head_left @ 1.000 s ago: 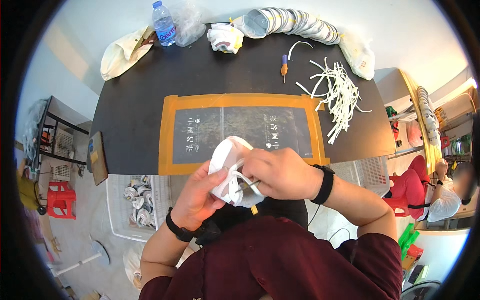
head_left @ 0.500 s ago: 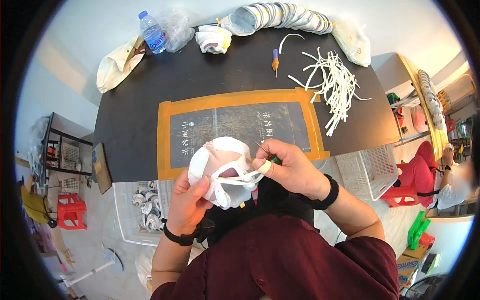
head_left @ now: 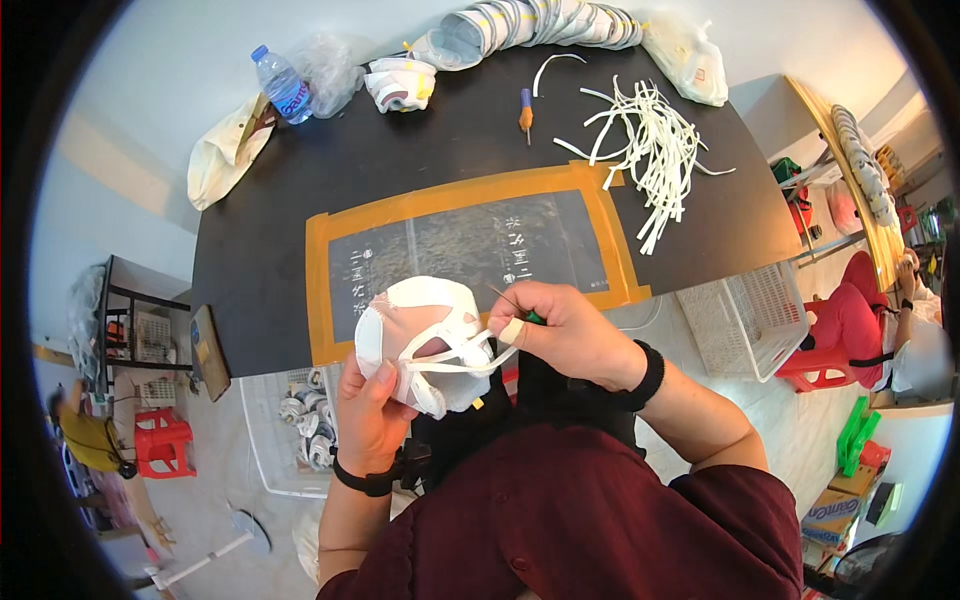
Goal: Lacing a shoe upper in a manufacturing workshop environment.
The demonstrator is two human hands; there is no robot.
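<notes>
My left hand (head_left: 377,415) grips a white shoe upper (head_left: 418,298) by its left edge, thumb on the outside. The upper has pinkish lining and is held over the table's front edge. White flat laces (head_left: 450,352) cross its opening and run toward my right hand (head_left: 560,335). That hand is closed, with a taped thumb, around a green-handled awl (head_left: 537,318) whose thin metal shaft points up and left. The thumb and fingertips pinch at the lace ends; exactly how they hold them is partly hidden.
A dark table (head_left: 450,140) carries a taped sheet (head_left: 470,245), a pile of white laces (head_left: 655,150), an orange-and-blue tool (head_left: 525,115), a bottle (head_left: 280,85) and stacked uppers (head_left: 540,25). Baskets (head_left: 745,320) flank the table; a person (head_left: 860,315) sits at right.
The view has shifted slightly. My hands keep their hold on the upper, laces and awl, with the right hand drawn slightly left along with the upper.
</notes>
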